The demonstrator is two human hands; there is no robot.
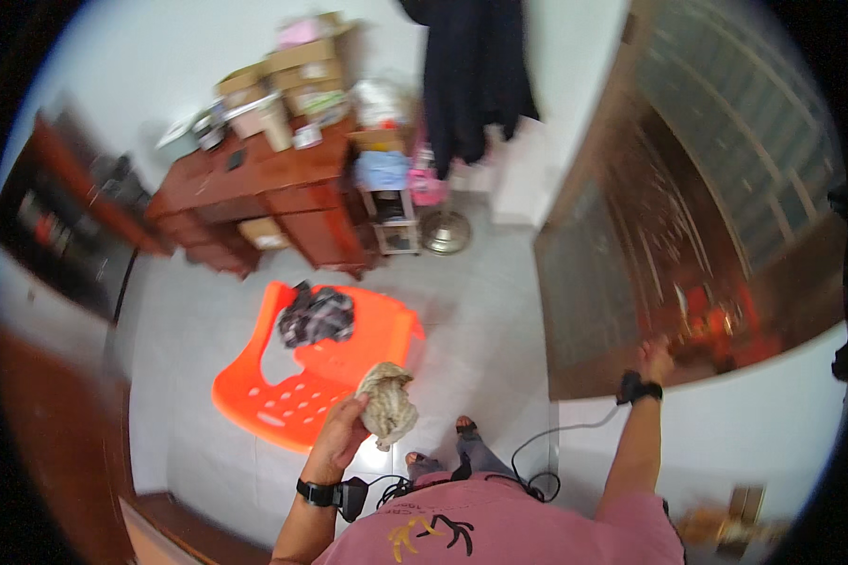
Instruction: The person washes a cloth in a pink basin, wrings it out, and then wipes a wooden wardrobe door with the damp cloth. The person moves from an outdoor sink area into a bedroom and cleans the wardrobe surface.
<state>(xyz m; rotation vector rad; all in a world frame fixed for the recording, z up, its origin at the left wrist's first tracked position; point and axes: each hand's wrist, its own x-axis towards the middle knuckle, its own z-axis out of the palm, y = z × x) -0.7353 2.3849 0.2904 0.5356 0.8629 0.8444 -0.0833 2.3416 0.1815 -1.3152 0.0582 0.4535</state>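
Note:
A crumpled, soiled pale cloth (389, 406) is held in my left hand (343, 431), its folds hanging past the fingers above the floor. Behind that hand stands an orange plastic chair (360, 325) with a dark, crumpled plastic bag (318, 316) on its seat. My right hand (656, 359) is stretched out to the right, at the edge of a brown door (586, 339) beside a shiny red and gold object (710, 318). Blur hides how its fingers lie and whether they touch the door.
A reddish wooden desk (254, 169) bears cardboard boxes (304, 70) and containers. Beside it are a small shelf rack (396, 236) and a round metal stand base (446, 232) under hanging dark clothes (473, 78). A cable (565, 429) runs from my right wrist to my waist.

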